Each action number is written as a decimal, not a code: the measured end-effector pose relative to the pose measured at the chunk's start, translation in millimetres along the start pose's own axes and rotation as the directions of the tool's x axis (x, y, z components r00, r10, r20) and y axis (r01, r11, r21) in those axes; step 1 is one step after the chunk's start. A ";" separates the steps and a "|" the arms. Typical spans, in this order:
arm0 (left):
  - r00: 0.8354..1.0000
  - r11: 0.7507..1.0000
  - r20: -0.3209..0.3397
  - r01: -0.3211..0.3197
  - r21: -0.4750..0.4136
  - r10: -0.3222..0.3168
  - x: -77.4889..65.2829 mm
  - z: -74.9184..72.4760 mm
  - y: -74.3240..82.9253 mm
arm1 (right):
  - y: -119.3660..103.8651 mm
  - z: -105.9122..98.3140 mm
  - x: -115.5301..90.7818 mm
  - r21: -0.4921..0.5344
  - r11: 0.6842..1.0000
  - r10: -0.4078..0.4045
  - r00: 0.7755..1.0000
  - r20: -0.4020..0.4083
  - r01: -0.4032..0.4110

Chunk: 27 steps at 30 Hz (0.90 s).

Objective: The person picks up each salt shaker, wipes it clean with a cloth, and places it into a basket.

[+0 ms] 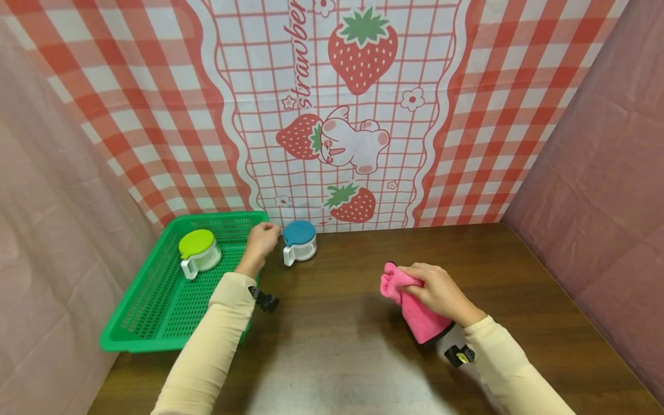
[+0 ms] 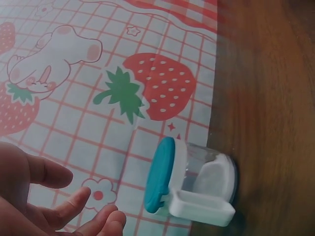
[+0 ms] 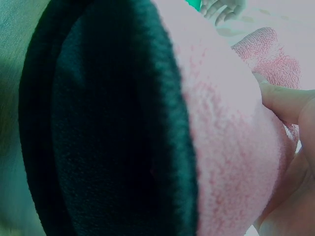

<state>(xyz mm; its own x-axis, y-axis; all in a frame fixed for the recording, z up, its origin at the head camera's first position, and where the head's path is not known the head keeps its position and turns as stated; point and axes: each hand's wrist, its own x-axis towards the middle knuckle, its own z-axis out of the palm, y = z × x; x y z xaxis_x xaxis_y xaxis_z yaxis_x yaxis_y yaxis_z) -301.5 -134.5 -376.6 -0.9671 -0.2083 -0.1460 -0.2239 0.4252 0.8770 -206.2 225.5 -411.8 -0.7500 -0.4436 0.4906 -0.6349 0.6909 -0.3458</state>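
Note:
My left hand (image 1: 261, 241) is raised beside the basket's right side, its fingers loosely bent and holding nothing. Just right of it stands a clear seasoning jar (image 1: 306, 249) with a blue lid and white handle; in the left wrist view a gap separates the fingers (image 2: 74, 204) from this jar (image 2: 189, 184). On the right, my right hand (image 1: 438, 291) grips a pink towel (image 1: 422, 320) with dark edging, pinching it between thumb and fingers over the table. The right wrist view shows the towel (image 3: 226, 132) close up, its dark edge hanging loosely open.
A green plastic basket (image 1: 147, 344) stands at the left of the brown wooden table (image 1: 332, 346). Inside it sits a similar jar (image 1: 206, 257) with a lime-green lid. A strawberry-print cloth (image 1: 358, 155) hangs behind, and pink curtains (image 1: 612, 173) flank both sides.

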 end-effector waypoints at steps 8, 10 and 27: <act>0.999 0.998 0.045 0.025 -0.062 -0.022 2.6 10.2 3.9 | 0.1 0.6 0.8 0.003 1.000 0.001 1.000 0.003 -0.001; 0.998 0.998 0.058 0.029 -0.062 -0.025 3.3 13.7 4.4 | -0.2 0.7 0.8 0.007 1.000 0.004 1.000 0.009 -0.004; 0.990 0.988 -0.088 0.096 -0.124 -0.107 3.2 47.9 -1.0 | -1.3 2.2 0.4 0.019 1.000 0.011 1.000 0.010 -0.011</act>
<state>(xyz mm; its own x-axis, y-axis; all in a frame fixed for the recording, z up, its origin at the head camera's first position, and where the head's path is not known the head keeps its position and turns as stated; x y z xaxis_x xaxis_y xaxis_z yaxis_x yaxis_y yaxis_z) -310.1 -93.4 -399.9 -0.9232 -0.3292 -0.1981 -0.2987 0.2907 0.9090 -206.1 223.1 -412.9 -0.7587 -0.4418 0.4788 -0.6299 0.6848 -0.3664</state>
